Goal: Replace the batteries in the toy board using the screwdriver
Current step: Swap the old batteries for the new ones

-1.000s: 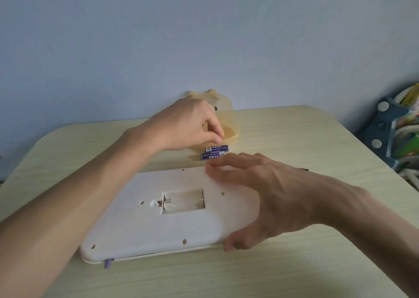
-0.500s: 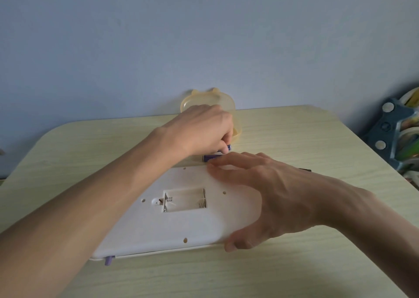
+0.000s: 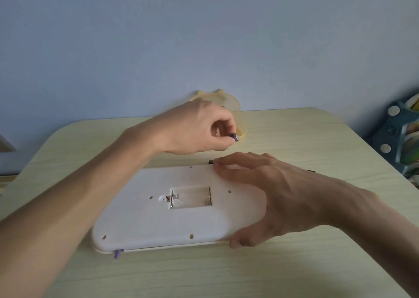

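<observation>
The white toy board (image 3: 145, 225) lies face down on the table, and its battery compartment (image 3: 191, 197) is uncovered with springs showing and no batteries inside. My left hand (image 3: 195, 130) hovers above the board's far edge with its fingers closed around purple batteries; one metal end (image 3: 235, 137) sticks out. My right hand (image 3: 260, 189) rests flat on the board's right part, thumb at the near edge. A dark tip of the screwdriver (image 3: 210, 162) peeks out beyond my right fingertips; the rest is hidden.
A pale yellow plastic container (image 3: 233, 107) stands at the back of the light wooden table (image 3: 294, 134), partly behind my left hand. A blue toy rack (image 3: 394, 134) stands off the table's right side. A blue wall is behind.
My left hand has closed on the batteries that lay behind the board and lifted them off the table. My right hand stays on the board.
</observation>
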The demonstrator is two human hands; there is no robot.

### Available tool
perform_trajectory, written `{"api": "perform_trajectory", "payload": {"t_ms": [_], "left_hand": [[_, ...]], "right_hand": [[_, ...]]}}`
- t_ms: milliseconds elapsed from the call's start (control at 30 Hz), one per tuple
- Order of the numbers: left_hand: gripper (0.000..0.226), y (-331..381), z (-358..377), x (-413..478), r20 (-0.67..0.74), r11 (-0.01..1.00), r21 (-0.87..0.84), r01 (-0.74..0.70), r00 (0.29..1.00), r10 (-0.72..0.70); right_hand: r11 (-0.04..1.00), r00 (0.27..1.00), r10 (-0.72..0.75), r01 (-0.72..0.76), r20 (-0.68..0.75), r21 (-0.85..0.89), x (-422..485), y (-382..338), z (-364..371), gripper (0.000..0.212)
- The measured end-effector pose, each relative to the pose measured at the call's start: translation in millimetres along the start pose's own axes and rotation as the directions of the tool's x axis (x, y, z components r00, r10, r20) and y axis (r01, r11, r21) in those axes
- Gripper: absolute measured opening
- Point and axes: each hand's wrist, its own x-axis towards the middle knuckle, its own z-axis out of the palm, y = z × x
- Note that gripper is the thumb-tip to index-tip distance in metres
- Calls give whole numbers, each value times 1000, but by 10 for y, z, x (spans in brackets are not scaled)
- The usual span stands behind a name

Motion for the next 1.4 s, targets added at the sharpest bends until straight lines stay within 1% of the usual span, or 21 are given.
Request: {"api": "perform_trajectory", "payload": {"t_ms": [67,167,233,433,533,600,767,933,1067,1100,1200,1267,1333,1400], "left_hand": [[4,-10,-102,-280,4,998,-58,-23,1000,23],[11,-41,-153,-694,125,998,-65,-21,992,29],[12,-53,-135,-874,173,998,-59,-6,985,16],[13,-30,-90,-1107,137,999,-17,39,990,-37],[20,10,-67,-1135,135,999,29,44,990,-47],[23,22,-79,-1131,153,998,18,62,986,-64],[19,3,-161,-1089,199,988,-67,140,972,-124],[16,-78,-88,-1023,209,985,-144,92,976,-60],[23,-197,-111,-1044,323,978,-188,91,946,-26],[25,-214,-111,-1044,328,979,-188,78,945,-12],[32,-227,-75,-1027,274,978,-199,70,962,-13],[38,-217,-38,-1011,233,983,-180,38,973,5],[37,-194,11,-988,200,986,-166,7,979,27],[40,-150,57,-946,179,986,-166,9,984,21]], "right_hand": [[1000,1000,11,-11,4,-1,-1,-2,-3,117],[1000,1000,17,-17,16,0,-7,-8,-22,117],[1000,1000,5,-5,16,5,-1,-3,-24,117],[1000,1000,-3,3,18,9,12,24,-5,119],[1000,1000,1,-1,22,11,6,19,-11,118],[1000,1000,8,-8,24,17,2,20,-10,117],[1000,1000,7,-8,29,17,9,38,0,117],[1000,1000,4,-4,28,28,12,59,9,120],[1000,1000,-7,6,29,22,19,66,12,119],[1000,1000,-10,9,29,22,18,64,7,119],[1000,999,-15,14,29,22,21,49,-6,118],[1000,1000,-18,17,25,19,33,51,-1,118],[1000,1000,-17,17,23,15,44,55,0,119],[1000,1000,-6,5,29,12,48,47,-11,119]]}}
